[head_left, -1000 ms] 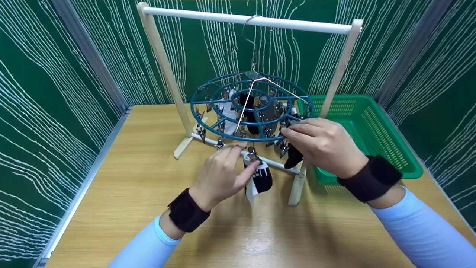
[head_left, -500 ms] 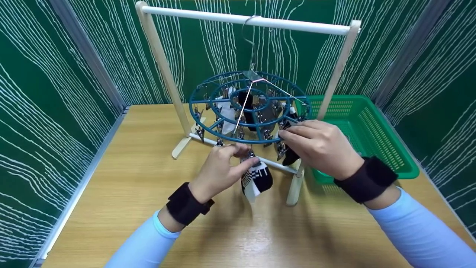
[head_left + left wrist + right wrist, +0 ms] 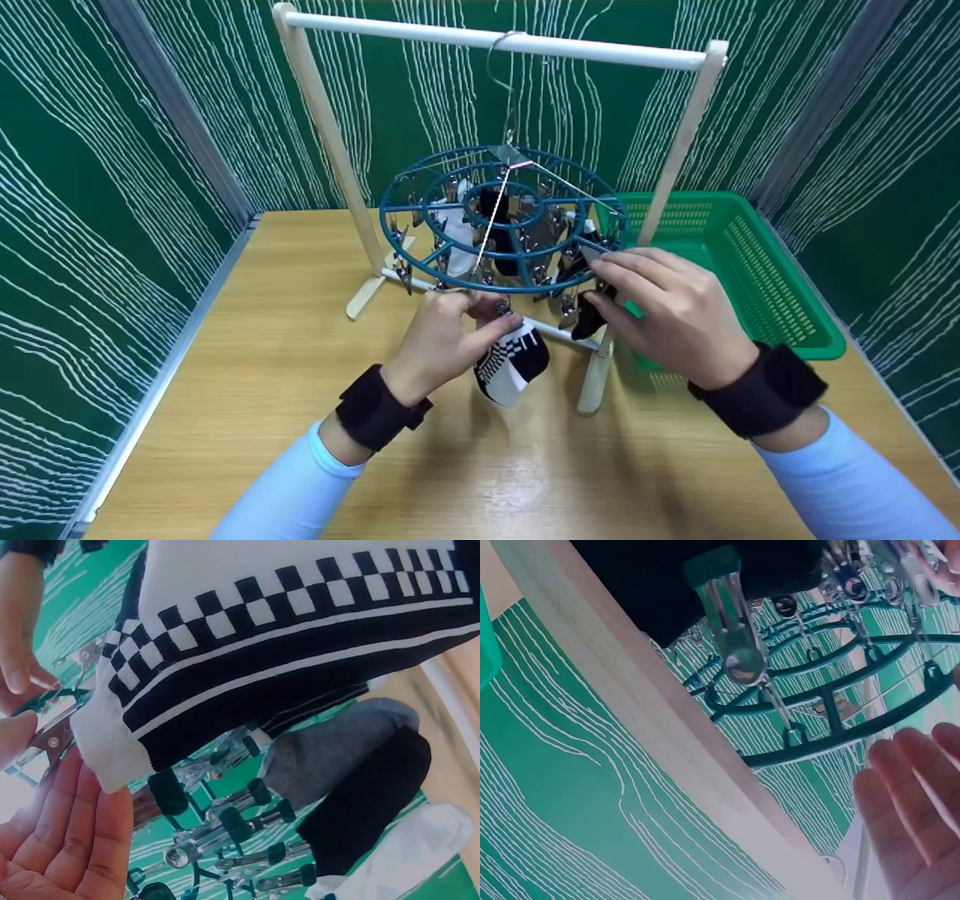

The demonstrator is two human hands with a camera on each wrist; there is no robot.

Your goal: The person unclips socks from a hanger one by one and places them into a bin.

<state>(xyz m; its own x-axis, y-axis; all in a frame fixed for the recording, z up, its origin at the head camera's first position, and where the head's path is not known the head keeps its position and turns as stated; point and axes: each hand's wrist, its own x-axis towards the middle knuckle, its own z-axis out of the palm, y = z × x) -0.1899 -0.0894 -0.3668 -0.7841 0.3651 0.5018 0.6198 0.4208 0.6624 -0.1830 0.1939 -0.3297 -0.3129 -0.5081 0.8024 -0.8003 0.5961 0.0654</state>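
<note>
A round teal clip hanger (image 3: 480,286) hangs from a rack, with several metal clips around its rings. At its front, my left hand (image 3: 450,330) pinches a metal clip (image 3: 54,741) between thumb and fingers. That clip grips the cuff of a black-and-white checkered sock (image 3: 517,366), which dangles below. My right hand (image 3: 667,307) is at the hanger's right side, near a black sock (image 3: 589,319) clipped there. In the right wrist view its fingers (image 3: 900,802) are extended, with nothing seen in them. White, grey and black socks (image 3: 367,802) hang farther in.
A wooden rack with a white top bar (image 3: 615,52) stands on the wooden table (image 3: 247,360). Behind its right post is a green basket (image 3: 795,289). Green walls with white lines enclose the table.
My left thumb and fingers have closed on the front clip, and the checkered sock has turned, showing more of its side. My right hand has drawn slightly right, its thumb spreading from the fingers.
</note>
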